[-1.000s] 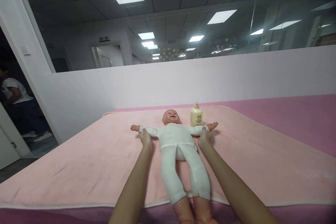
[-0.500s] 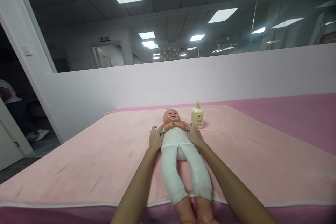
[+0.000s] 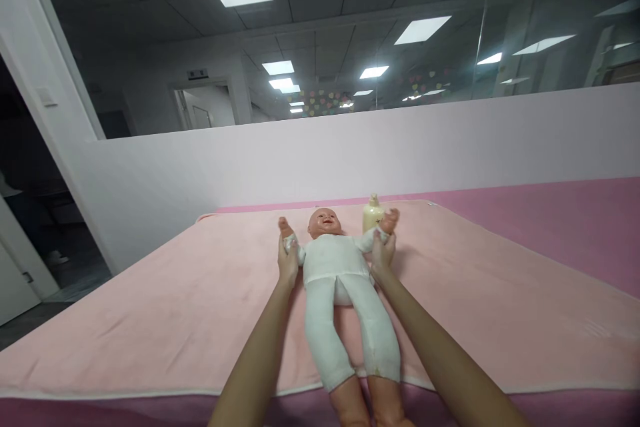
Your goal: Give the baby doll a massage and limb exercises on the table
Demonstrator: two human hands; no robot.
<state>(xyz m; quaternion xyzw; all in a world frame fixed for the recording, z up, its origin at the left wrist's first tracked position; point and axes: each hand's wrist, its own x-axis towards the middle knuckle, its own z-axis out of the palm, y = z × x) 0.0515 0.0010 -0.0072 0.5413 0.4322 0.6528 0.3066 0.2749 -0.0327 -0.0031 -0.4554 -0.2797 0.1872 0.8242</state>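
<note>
A baby doll (image 3: pixel 334 260) with a white cloth body lies on its back, its head away from me and its bare feet towards me. My left hand (image 3: pixel 287 261) is closed round the doll's arm on the left, near the white cuff. Round the arm on the right, my right hand (image 3: pixel 383 253) is closed in the same way. Both doll arms are spread outward, with the doll's hands showing past my fingers. Just behind the right-hand doll arm stands a pale yellow pump bottle (image 3: pixel 372 213), partly hidden by it.
A pink towel (image 3: pixel 175 307) covers the padded surface under the doll. Beyond it rises a low white wall (image 3: pixel 300 160) with a window (image 3: pixel 320 47) above. At the far left is a doorway, where part of a person shows dimly.
The doll's arms have gone from folded over its chest to spread out at the sides, with my hands moving outward on them. The person in the doorway has moved mostly out of sight.
</note>
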